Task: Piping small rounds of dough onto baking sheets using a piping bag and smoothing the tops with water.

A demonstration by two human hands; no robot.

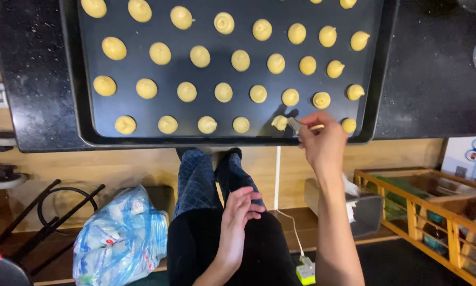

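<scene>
A dark baking tray (71,79) on a black counter holds several rows of small yellow dough mounds (223,92). My right hand (323,143) is at the tray's front edge, pinching a small metal tool (296,125) whose tip touches a dough mound (279,122) in the front row. Another mound (348,125) lies just right of that hand. My left hand (238,217) rests low against my dark clothing, fingers loosely apart, holding nothing.
A black speckled counter (434,79) surrounds the tray. Below are a plastic bag (121,238), a wooden crate rack (434,212), a white cable with a plug (304,270), a black metal stand (52,212) and a grey box (365,212).
</scene>
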